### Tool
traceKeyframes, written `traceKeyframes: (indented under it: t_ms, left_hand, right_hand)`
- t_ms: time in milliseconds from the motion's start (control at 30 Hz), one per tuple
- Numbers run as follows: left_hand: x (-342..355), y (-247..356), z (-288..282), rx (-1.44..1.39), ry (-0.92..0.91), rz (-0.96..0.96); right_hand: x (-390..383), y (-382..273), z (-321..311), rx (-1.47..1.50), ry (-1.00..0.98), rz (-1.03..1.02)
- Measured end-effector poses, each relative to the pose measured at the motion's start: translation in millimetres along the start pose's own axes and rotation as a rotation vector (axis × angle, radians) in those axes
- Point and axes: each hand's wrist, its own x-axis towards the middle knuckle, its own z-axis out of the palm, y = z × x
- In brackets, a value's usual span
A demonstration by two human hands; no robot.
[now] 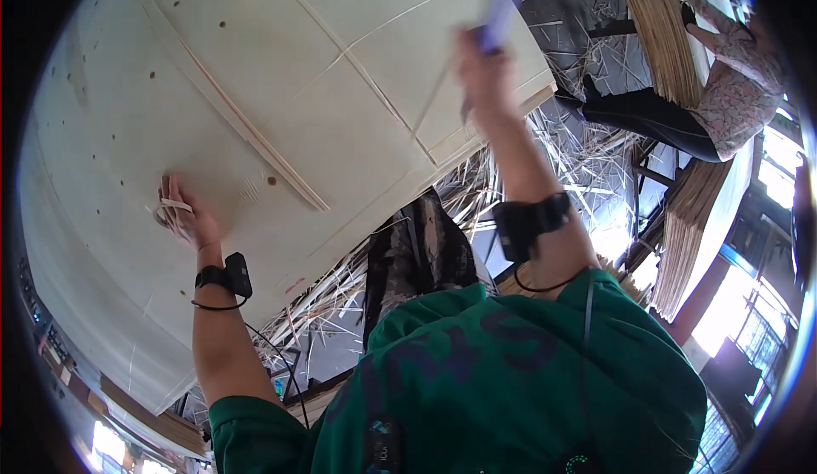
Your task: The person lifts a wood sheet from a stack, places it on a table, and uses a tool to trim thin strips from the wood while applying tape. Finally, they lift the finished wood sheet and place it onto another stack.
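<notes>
Both our hands are up on the big pale veneer sheets (255,91) that cover the worktop. Our left hand (183,214) lies flat on the wood with the fingers spread a little, and a loop of pale tape (170,210) sits around them. Our right hand (481,70) is closed around a thin blue tool (496,19), maybe a knife or a pen; it is too blurry to tell. We think we are about in the middle of the work: some sheets already lie edge to edge with thin strips along the joins, but the edge near our right hand looks loose. These sheets are thin, cream coloured, with small dark knots. Scraps of wood (519,176) lie below the edge.
</notes>
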Motion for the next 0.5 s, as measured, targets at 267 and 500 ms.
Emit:
traceKeyframes:
  t_ms: [267, 500]
  left_hand:
    - [0, -4, -10, 0.042, -0.015, -0.003]
    - [-2, 4, -6, 0.076, -0.078, -0.063]
  right_hand:
    - [-35, -24, -124, -1.263, -0.806, -0.556]
    - [-69, 44, 114, -0.329, -0.893, -1.437]
